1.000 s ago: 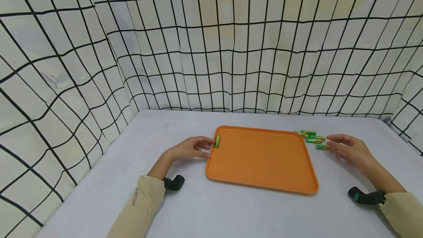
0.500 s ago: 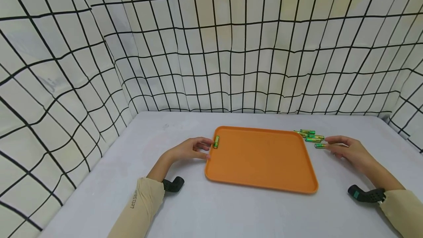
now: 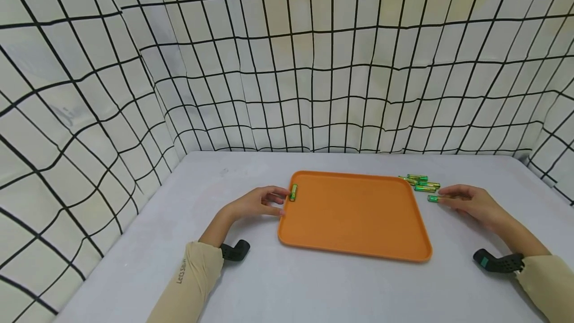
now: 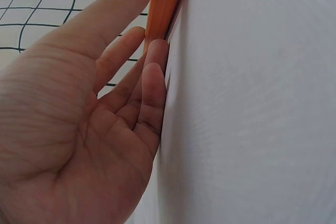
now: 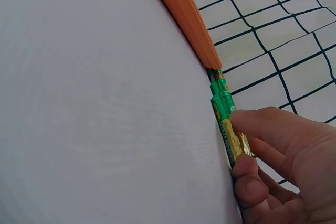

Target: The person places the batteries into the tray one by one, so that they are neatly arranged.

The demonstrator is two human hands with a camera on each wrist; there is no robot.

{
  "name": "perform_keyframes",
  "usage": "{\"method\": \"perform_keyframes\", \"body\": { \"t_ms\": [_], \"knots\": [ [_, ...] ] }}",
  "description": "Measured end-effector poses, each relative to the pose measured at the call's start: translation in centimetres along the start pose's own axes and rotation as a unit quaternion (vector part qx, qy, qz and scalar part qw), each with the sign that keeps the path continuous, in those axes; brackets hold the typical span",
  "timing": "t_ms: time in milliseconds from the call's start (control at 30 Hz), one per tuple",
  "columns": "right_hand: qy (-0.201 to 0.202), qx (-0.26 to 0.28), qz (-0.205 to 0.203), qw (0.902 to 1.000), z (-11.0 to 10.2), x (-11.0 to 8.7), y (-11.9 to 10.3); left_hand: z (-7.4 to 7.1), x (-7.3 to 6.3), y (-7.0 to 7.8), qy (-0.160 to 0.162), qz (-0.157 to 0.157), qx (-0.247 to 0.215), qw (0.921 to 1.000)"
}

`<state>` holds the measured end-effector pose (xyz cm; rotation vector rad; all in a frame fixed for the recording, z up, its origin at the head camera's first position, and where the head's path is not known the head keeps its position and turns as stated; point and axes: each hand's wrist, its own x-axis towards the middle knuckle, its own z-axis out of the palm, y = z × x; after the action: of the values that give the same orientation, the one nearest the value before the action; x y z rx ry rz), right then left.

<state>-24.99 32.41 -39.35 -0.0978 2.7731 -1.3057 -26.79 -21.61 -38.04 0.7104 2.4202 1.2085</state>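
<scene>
An orange tray (image 3: 354,218) lies on the white table, with one green and gold battery (image 3: 293,192) inside its left rim. Beside that rim is my left hand (image 3: 256,204); its thumb and fingers touch the tray's outer edge without wrapping round it. To the right of the tray, my right hand (image 3: 475,206) pinches another green and gold battery (image 5: 226,124) between thumb and fingers, low at the table surface. The fingers cover its near end. Several more batteries (image 3: 423,188) lie in a loose group just left of this hand, by the tray's upper right corner.
A white backdrop with black netting (image 3: 314,79) rises behind the table (image 3: 341,288) and along both sides. Black devices (image 3: 235,250) are strapped to both wrists, below beige sleeves (image 3: 193,273).
My right hand has closed its fingers on the nearest battery and covers more of it now. The left hand stays at the tray's edge. The head view has shifted slightly.
</scene>
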Motion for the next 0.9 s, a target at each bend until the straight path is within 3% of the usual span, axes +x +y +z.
{"method": "perform_keyframes", "body": {
  "t_ms": [100, 433, 900],
  "knots": [
    [-0.005, -0.041, -0.014, 0.9990, -0.07, -0.03, -0.13, 0.04, 0.01, -0.04, 0.000, 0.000, -0.002, 1.0000],
    [-0.028, -0.095, -0.032, 0.9945, -0.09, -0.10, -0.33, 0.15, -0.13, 0.12, 0.005, -0.007, -0.007, 0.9999],
    [0.002, -0.071, -0.012, 0.9974, 0.10, -0.01, -0.08, 0.10, -0.09, 0.14, 0.005, -0.003, -0.004, 1.0000]
  ]
}}
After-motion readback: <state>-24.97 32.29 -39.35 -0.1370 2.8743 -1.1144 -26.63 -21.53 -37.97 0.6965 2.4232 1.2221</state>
